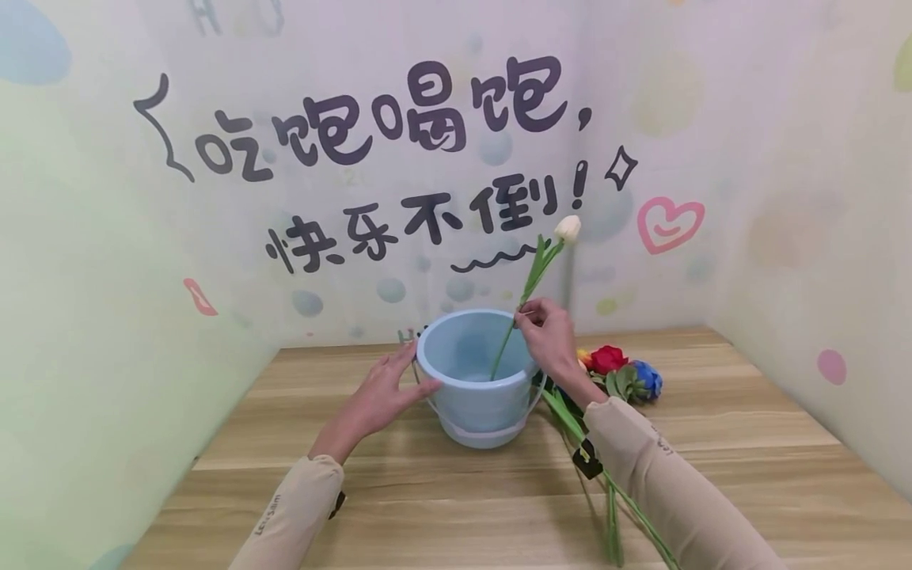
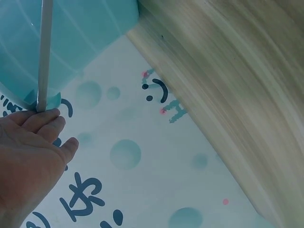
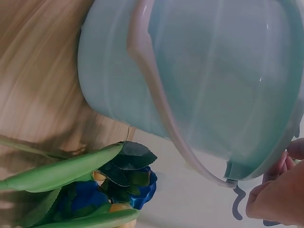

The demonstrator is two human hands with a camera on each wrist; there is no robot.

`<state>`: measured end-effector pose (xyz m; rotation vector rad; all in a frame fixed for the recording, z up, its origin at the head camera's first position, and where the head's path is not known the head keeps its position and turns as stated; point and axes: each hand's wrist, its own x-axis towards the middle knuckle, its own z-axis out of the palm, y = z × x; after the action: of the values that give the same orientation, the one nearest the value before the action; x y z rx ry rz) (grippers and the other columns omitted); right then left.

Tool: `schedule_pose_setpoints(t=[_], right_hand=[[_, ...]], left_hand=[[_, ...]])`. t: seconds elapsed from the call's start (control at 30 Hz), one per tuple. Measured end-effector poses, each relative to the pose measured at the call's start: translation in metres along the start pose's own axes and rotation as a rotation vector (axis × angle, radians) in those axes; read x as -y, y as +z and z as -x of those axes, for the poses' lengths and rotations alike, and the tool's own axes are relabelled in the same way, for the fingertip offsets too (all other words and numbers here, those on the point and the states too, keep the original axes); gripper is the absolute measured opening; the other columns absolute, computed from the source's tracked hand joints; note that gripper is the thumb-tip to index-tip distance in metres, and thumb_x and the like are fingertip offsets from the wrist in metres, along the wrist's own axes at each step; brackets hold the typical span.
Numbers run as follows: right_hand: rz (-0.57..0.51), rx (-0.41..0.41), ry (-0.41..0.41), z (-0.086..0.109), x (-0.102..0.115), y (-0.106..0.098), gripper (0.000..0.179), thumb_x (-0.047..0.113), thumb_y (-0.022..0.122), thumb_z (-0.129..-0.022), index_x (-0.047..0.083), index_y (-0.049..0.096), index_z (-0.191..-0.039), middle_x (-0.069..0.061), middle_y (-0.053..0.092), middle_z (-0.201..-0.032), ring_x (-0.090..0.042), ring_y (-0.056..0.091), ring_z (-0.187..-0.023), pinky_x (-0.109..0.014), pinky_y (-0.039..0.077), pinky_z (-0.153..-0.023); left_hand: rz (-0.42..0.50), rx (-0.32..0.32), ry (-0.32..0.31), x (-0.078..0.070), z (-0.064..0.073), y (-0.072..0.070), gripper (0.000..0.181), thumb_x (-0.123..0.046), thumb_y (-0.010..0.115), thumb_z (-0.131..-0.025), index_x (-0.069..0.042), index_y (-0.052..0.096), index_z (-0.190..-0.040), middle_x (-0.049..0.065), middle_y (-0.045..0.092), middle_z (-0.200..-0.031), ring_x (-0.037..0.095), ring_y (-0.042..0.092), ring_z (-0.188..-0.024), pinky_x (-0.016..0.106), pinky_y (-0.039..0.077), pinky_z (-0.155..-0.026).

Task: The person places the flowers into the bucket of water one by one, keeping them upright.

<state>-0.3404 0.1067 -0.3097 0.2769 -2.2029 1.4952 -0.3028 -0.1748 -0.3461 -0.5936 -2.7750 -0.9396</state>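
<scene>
A light blue bucket (image 1: pixel 484 408) with a pale handle (image 3: pixel 159 97) stands upright on the table. My left hand (image 1: pixel 381 392) rests against its left side, fingers extended along the outer wall and thumb at the front rim. In the left wrist view, those fingertips (image 2: pixel 50 121) lie by the handle's joint. Over the bucket's right rim, my right hand (image 1: pixel 552 340) pinches the green stem of a white tulip (image 1: pixel 568 229). The tulip leans right, bloom up, with its lower stem inside the bucket. In the right wrist view the tulip is out of sight.
Right of the bucket, partly under my right forearm, lie artificial flowers: a red bloom (image 1: pixel 609 359), a blue bloom (image 1: pixel 647 380) and a yellow one. Their long green stems (image 1: pixel 613 522) run toward the table's front. A printed wall (image 1: pixel 427 39) stands behind the wooden table (image 1: pixel 399 507).
</scene>
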Motion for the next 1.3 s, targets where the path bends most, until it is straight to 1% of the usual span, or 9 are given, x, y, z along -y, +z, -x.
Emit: schedule_pose_setpoints(t=[0.3, 0.47, 0.6, 0.7, 0.83, 0.97, 1.1, 1.2, 1.3], right_hand=[[0.058, 0.045, 0.024, -0.0004, -0.0016, 0.0047, 0.014, 0.002, 0.062, -0.099, -0.007, 0.067, -0.110, -0.021, 0.073, -0.094, -0.033, 0.068, -0.089, -0.029, 0.049, -0.071], [0.080, 0.065, 0.039, 0.0003, -0.0010, 0.0057, 0.016, 0.004, 0.062, -0.100, -0.006, 0.067, -0.112, -0.020, 0.073, -0.096, -0.033, 0.068, -0.091, -0.034, 0.053, -0.075], [0.088, 0.080, 0.044, 0.0007, -0.0001, 0.0065, 0.015, 0.005, 0.063, -0.101, -0.005, 0.067, -0.111, -0.020, 0.073, -0.097, -0.033, 0.069, -0.091, -0.040, 0.057, -0.077], [0.093, 0.082, 0.044, 0.0002, 0.0001, 0.0082, 0.014, 0.005, 0.064, -0.100, -0.005, 0.068, -0.110, -0.020, 0.074, -0.097, -0.032, 0.070, -0.091, -0.039, 0.058, -0.077], [0.098, 0.086, 0.042, -0.0001, -0.0002, 0.0099, 0.014, 0.004, 0.064, -0.099, -0.005, 0.069, -0.109, -0.019, 0.074, -0.095, -0.032, 0.070, -0.090, -0.037, 0.058, -0.075], [0.127, 0.097, 0.042, 0.0002, -0.0002, 0.0090, 0.014, 0.005, 0.064, -0.099, -0.004, 0.069, -0.109, -0.019, 0.073, -0.096, -0.032, 0.070, -0.089, -0.039, 0.059, -0.075], [0.195, 0.121, 0.034, 0.0006, 0.0016, 0.0082, 0.016, 0.006, 0.065, -0.099, -0.004, 0.070, -0.111, -0.019, 0.074, -0.100, -0.033, 0.071, -0.093, -0.046, 0.059, -0.080], [0.299, 0.144, -0.003, 0.0006, 0.0036, 0.0083, 0.019, 0.008, 0.066, -0.098, -0.003, 0.073, -0.112, -0.017, 0.075, -0.102, -0.034, 0.070, -0.097, -0.050, 0.052, -0.090], [0.394, 0.156, -0.042, 0.0008, 0.0055, 0.0083, 0.021, 0.011, 0.068, -0.097, -0.001, 0.076, -0.112, -0.014, 0.076, -0.100, -0.033, 0.068, -0.098, -0.052, 0.044, -0.090]], left_hand=[[0.000, -0.003, 0.009, -0.0010, 0.0004, 0.0004, 0.091, -0.061, 0.063, -0.097, -0.012, 0.026, -0.165, 0.012, 0.022, -0.169, 0.049, 0.016, -0.152, 0.072, 0.018, -0.117], [0.001, -0.006, 0.010, -0.0007, 0.0002, 0.0004, 0.092, -0.062, 0.063, -0.096, -0.014, 0.026, -0.165, 0.011, 0.022, -0.169, 0.050, 0.017, -0.152, 0.073, 0.019, -0.116], [0.006, -0.006, 0.017, -0.0004, -0.0004, 0.0004, 0.092, -0.063, 0.063, -0.096, -0.015, 0.027, -0.165, 0.010, 0.024, -0.169, 0.046, 0.019, -0.153, 0.069, 0.018, -0.119], [0.011, -0.005, 0.015, -0.0002, -0.0007, 0.0002, 0.091, -0.064, 0.063, -0.096, -0.016, 0.027, -0.165, 0.008, 0.025, -0.169, 0.042, 0.020, -0.154, 0.065, 0.017, -0.121], [0.011, -0.004, 0.004, 0.0002, -0.0003, 0.0003, 0.092, -0.064, 0.063, -0.096, -0.016, 0.027, -0.165, 0.008, 0.024, -0.169, 0.046, 0.018, -0.153, 0.068, 0.018, -0.120], [0.008, -0.004, -0.001, 0.0001, -0.0005, 0.0009, 0.093, -0.064, 0.063, -0.095, -0.016, 0.026, -0.166, 0.008, 0.023, -0.169, 0.048, 0.018, -0.152, 0.070, 0.019, -0.118], [0.005, -0.007, 0.012, -0.0007, -0.0005, 0.0011, 0.093, -0.063, 0.063, -0.096, -0.015, 0.026, -0.165, 0.009, 0.023, -0.169, 0.046, 0.020, -0.153, 0.068, 0.018, -0.120], [0.007, -0.006, 0.010, -0.0011, 0.0000, 0.0007, 0.092, -0.063, 0.063, -0.096, -0.016, 0.026, -0.166, 0.009, 0.023, -0.169, 0.045, 0.020, -0.153, 0.068, 0.018, -0.120], [0.015, -0.006, -0.002, -0.0014, 0.0004, 0.0013, 0.092, -0.063, 0.063, -0.096, -0.019, 0.025, -0.166, 0.007, 0.022, -0.169, 0.047, 0.021, -0.152, 0.071, 0.021, -0.117]])
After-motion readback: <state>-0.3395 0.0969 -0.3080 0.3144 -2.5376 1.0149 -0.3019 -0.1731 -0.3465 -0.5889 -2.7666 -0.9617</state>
